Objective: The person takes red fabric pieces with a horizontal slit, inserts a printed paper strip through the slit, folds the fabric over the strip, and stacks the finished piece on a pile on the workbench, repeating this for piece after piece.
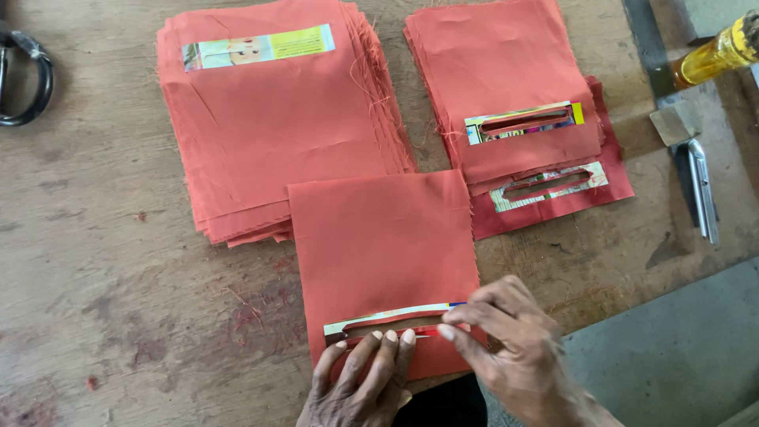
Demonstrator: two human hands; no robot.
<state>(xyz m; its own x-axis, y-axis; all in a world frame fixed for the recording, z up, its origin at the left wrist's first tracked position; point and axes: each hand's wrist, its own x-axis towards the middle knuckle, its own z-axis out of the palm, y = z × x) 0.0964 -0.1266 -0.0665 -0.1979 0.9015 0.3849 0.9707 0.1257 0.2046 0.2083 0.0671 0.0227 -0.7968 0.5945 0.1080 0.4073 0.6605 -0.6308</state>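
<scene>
A single orange-red fabric piece (379, 237) lies flat near the table's front edge, with a slit framed by a strip of printed paper (387, 316) near its lower end. My left hand (360, 383) presses its fingertips on the fabric just below the slit. My right hand (514, 348) pinches the right end of the slit's edge with thumb and fingers. A thick stack of the same fabric (269, 119) lies behind at left, a paper strip (257, 47) on its top. At the back right sits a smaller stack of slit pieces (514, 119).
The worn wooden table (103, 261) carries black scissor handles (24, 79) at the far left edge. A metal tool (700, 186) and a yellow bottle (715, 51) lie at the right. A grey surface (680, 340) borders the table's lower right corner.
</scene>
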